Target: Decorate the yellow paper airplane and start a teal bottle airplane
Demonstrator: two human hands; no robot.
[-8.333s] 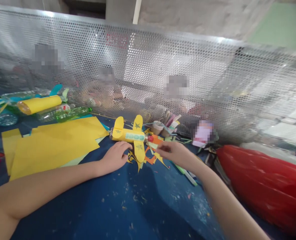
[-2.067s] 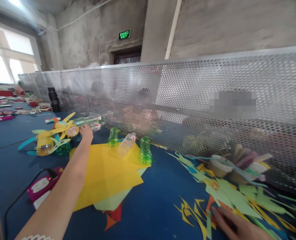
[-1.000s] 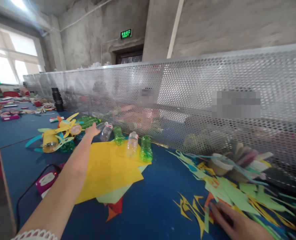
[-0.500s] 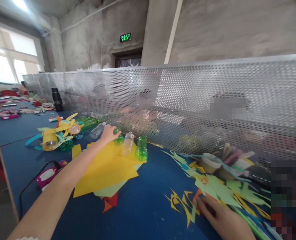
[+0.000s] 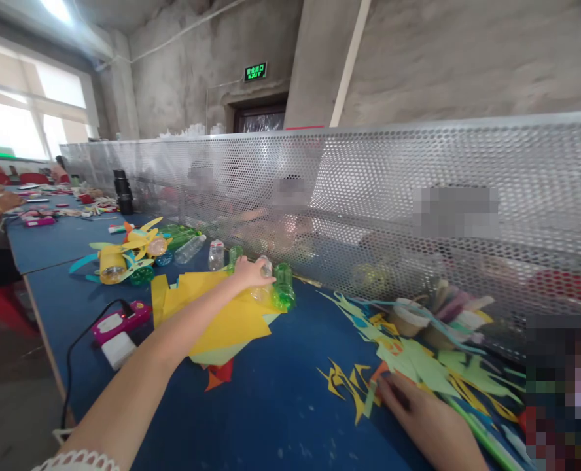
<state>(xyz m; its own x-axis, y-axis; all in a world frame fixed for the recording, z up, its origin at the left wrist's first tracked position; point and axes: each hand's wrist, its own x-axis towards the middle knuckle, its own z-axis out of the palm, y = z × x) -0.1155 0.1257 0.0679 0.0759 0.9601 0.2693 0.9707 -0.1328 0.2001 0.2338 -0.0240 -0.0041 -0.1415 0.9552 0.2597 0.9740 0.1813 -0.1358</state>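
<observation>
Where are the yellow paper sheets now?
In the head view, the yellow sheets lie left of centre on the blue table, partly hidden by the left arm, a pink corded box to their left, bottles along their far edge.

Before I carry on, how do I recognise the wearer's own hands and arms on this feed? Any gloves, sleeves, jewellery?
The left hand and right hand are ungloved, with no visible rings. The left forearm is bare, with no watch showing; white scalloped trim at the bottom edge looks like a sleeve hem. Any right sleeve is out of frame.
</observation>
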